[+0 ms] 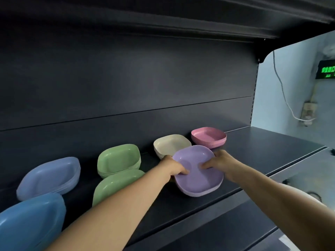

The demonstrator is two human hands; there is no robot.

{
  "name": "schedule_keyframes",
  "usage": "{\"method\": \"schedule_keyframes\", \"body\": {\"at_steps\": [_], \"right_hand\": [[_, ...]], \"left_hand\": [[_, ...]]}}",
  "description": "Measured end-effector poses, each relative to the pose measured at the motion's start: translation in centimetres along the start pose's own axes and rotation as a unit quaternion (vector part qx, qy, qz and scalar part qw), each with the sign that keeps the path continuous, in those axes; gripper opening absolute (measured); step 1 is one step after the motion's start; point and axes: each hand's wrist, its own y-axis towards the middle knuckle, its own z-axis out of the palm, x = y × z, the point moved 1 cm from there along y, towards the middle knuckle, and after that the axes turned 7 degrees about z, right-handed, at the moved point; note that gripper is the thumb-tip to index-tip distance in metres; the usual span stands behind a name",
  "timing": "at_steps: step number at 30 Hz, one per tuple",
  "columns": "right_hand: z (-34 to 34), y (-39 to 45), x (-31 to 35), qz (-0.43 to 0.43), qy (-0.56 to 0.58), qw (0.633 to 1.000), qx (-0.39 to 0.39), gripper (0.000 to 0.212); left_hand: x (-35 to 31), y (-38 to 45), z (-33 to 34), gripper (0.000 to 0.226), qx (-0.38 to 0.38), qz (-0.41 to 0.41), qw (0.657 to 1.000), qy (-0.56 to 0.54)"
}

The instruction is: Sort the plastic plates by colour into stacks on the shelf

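Observation:
A purple plate stack (198, 175) sits on the dark shelf (253, 147) near its front. My left hand (172, 166) grips its left rim and my right hand (220, 161) grips its right rim, fingers curled inside the top plate. Behind it stand a cream stack (167, 143) and a pink stack (208, 136). To the left are a green stack (118, 159), a single green plate (112, 185) in front of it, a lavender-blue stack (49, 177) and a blue stack (29, 221) at the front left.
The shelf's dark back panel rises behind the plates and another shelf hangs overhead. Right of the pink stack the shelf surface is bare. Beyond the shelf's right end is a pale wall with a white cable (282, 91) and a green digital display (326, 69).

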Motion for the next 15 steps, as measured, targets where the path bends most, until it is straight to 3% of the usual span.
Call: {"method": "schedule_keyframes", "body": {"at_steps": [8,15], "right_hand": [[0.1,3.0,-2.0,0.043,-0.080,0.995,0.047,0.036],[0.1,3.9,-2.0,0.049,-0.116,0.991,0.040,0.041]], "left_hand": [[1.6,1.4,0.9,0.066,-0.020,-0.060,0.998,0.031],[0.2,0.3,1.0,0.067,-0.027,-0.045,0.993,0.109]]}}
